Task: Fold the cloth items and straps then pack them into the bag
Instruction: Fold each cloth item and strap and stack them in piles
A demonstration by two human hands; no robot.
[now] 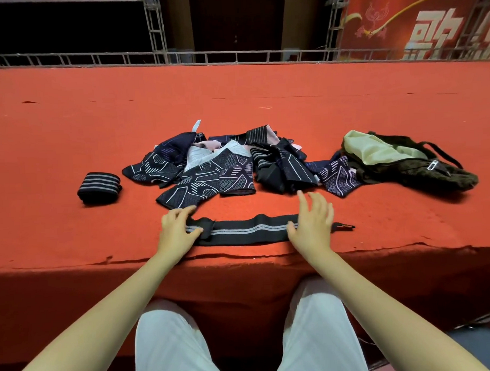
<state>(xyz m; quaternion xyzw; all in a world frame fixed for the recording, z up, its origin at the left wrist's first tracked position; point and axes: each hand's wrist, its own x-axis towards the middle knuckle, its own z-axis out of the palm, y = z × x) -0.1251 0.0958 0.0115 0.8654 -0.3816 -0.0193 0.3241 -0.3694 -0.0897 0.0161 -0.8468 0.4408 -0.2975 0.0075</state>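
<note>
A long black strap (pixel 246 230) with pale grey stripes lies flat along the near edge of the red-carpeted counter (pixel 69 130), stretched side to side. It looks like woven elastic webbing: light, limp and slightly springy, so it will likely fold or roll without resistance but may creep open again unless pinned. The felt-like carpet should grip it rather than let it slide. Its left end is already doubled over into a short flap, and its right end tapers to a small dark tab (pixel 344 227), perhaps a fastener patch, though that is too small to tell.

The left hand (pixel 176 231) rests on the doubled left end, fingers loosely curved over the flap and thumb lying on the stripes; it presses more than pinches. The right hand (pixel 311 220) lies spread over the strap near its right end, fingers straight and splayed, gripping nothing. The best hold is probably the folded left end, rolled toward the right while the other palm keeps the band flat.

Toward the left edge sits a finished rolled strap (pixel 99 187), compact and ribbed. In the middle lies a tangled heap of cloth items (pixel 224 169), thin knit pieces in navy with pale line patterns, soft and floppy. Toward the right edge a dark bag (pixel 420 162) slumps open, its pale lining showing.
</note>
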